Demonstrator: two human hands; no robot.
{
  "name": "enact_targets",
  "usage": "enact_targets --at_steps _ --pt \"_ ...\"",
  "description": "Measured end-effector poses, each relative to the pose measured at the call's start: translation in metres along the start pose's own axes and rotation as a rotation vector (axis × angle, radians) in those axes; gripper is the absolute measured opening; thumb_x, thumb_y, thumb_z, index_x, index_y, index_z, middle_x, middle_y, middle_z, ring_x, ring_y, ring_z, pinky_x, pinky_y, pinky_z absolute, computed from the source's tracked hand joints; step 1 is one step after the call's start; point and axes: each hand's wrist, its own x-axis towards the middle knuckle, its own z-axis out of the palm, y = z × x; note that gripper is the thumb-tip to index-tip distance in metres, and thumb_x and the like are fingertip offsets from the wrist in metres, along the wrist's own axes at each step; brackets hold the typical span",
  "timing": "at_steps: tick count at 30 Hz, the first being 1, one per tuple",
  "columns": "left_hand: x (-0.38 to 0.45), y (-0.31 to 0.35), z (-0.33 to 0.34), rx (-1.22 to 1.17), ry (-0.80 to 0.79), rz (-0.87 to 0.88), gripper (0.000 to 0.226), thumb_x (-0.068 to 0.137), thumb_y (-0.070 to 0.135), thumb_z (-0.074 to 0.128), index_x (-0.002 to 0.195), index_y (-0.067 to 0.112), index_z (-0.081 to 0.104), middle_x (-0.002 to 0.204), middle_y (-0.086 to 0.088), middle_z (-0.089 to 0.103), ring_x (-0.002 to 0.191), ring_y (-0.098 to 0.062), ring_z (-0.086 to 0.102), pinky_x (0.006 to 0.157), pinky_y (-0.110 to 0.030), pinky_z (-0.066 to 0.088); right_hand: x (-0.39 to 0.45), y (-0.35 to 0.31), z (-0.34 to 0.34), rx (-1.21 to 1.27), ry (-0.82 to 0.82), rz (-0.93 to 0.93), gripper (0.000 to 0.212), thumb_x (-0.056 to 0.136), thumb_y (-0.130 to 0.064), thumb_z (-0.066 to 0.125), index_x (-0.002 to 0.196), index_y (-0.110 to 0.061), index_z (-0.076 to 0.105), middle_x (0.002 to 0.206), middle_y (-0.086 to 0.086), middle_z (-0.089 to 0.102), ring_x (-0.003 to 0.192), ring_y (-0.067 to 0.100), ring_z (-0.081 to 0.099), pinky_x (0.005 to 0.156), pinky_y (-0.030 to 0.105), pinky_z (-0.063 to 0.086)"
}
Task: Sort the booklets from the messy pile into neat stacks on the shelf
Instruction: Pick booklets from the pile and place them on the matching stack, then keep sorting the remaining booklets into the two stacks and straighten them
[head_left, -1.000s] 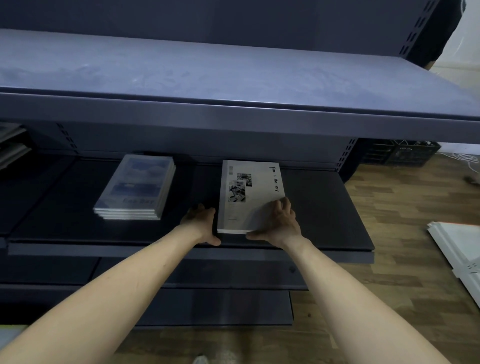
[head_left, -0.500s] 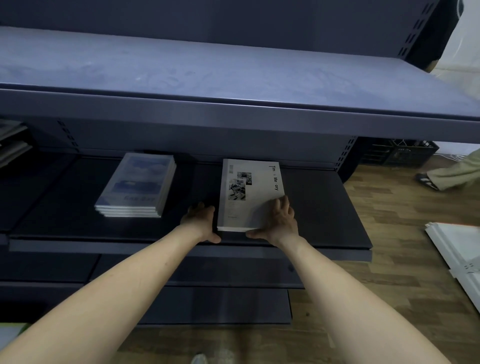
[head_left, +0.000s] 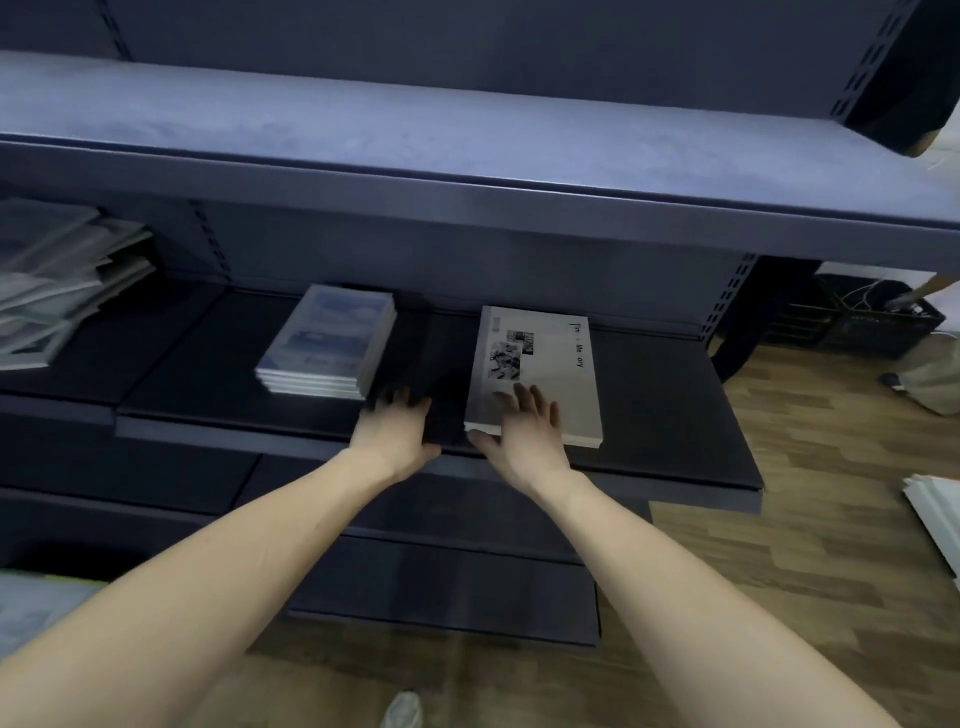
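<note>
A white booklet stack (head_left: 550, 364) with small photos and black lettering lies flat on the dark shelf (head_left: 670, 410). My right hand (head_left: 524, 431) hovers over its near left corner, fingers spread and straight. My left hand (head_left: 397, 431) is off the stack, open over the bare shelf between it and a neat stack of blue-covered booklets (head_left: 330, 343). A messy pile of booklets (head_left: 57, 280) sits at the far left of the shelf level.
An upper shelf board (head_left: 467, 140) overhangs the working shelf. Lower shelves run below my arms. Wooden floor lies to the right with a black crate (head_left: 862, 322) and white panels (head_left: 935, 514). A shoe tip (head_left: 402, 709) shows at the bottom.
Both hands have let go of the white stack's sides and shifted left; my left hand moved away from it, and my right now hangs over its near left corner. The view turned left.
</note>
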Motion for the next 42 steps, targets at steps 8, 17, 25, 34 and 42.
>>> enact_targets --at_steps 8,17,25,34,42 --pt "-0.026 -0.045 -0.015 0.083 0.157 -0.065 0.069 0.089 0.054 0.057 0.147 0.021 0.036 0.146 -0.013 0.038 0.133 -0.034 0.036 0.108 -0.047 0.034 0.001 -0.057 0.002 -0.024 -0.054 -0.076 0.069 0.097 -0.057 0.044 0.154 -0.021 0.029 0.159 0.010 0.028 0.149 0.034 0.017 0.120 0.053 0.013" --pt "-0.068 -0.150 -0.019 0.039 0.229 -0.158 0.070 0.090 0.055 0.054 0.147 0.018 0.036 0.152 -0.014 0.032 0.141 -0.033 0.026 0.111 -0.046 0.029 0.009 -0.167 0.027 -0.048 0.000 -0.214 0.056 0.100 -0.050 0.043 0.145 -0.018 0.041 0.143 0.012 0.048 0.132 0.032 0.041 0.113 0.048 0.029" --pt "-0.109 -0.276 -0.022 0.011 0.228 -0.237 0.071 0.093 0.055 0.051 0.150 0.019 0.029 0.158 -0.016 0.020 0.147 -0.035 0.013 0.116 -0.047 0.022 0.012 -0.299 0.067 -0.047 0.014 -0.296 0.056 0.101 -0.045 0.044 0.148 -0.016 0.039 0.144 0.012 0.049 0.133 0.032 0.042 0.113 0.051 0.029" --pt "-0.145 -0.392 -0.030 -0.050 0.255 -0.297 0.071 0.093 0.052 0.053 0.150 0.019 0.028 0.157 -0.017 0.020 0.147 -0.034 0.013 0.117 -0.047 0.021 0.019 -0.420 0.101 0.037 -0.028 -0.374 0.059 0.102 -0.041 0.047 0.151 -0.011 0.034 0.154 0.014 0.038 0.145 0.031 0.028 0.118 0.040 0.027" --pt "-0.149 -0.466 -0.035 -0.134 0.323 -0.373 0.066 0.094 0.048 0.054 0.149 0.018 0.032 0.156 -0.017 0.023 0.146 -0.034 0.014 0.117 -0.047 0.021 0.050 -0.505 0.118 0.105 -0.044 -0.437 0.060 0.102 -0.039 0.048 0.153 -0.013 0.029 0.159 0.010 0.029 0.145 0.026 0.027 0.111 0.040 0.035"
